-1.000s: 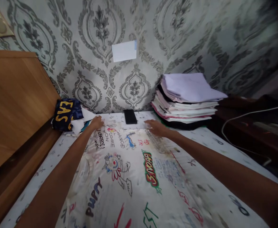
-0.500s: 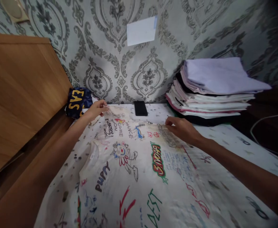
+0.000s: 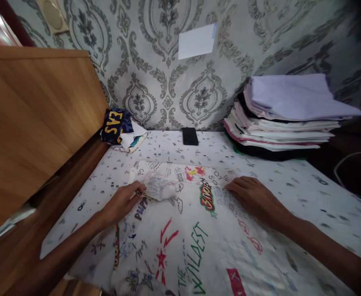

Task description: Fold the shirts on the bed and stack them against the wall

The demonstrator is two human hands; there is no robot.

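Two hands, inked cloth spanning grip to grip

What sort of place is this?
Probably a bedroom in someone's home, judging by the grey damask-patterned wallpaper, white sheet with small dark motifs and lavender-topped stack of folded clothes.

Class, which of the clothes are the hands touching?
The scribbled white shirt, touched by left hand and right hand; the navy-topped pile and lilac-topped stack sit apart behind.

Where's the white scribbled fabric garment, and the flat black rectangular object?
White scribbled fabric garment (image 3: 187,224): head view, cloth between red and green markings.
Flat black rectangular object (image 3: 190,136): head view, middle of its upper face.
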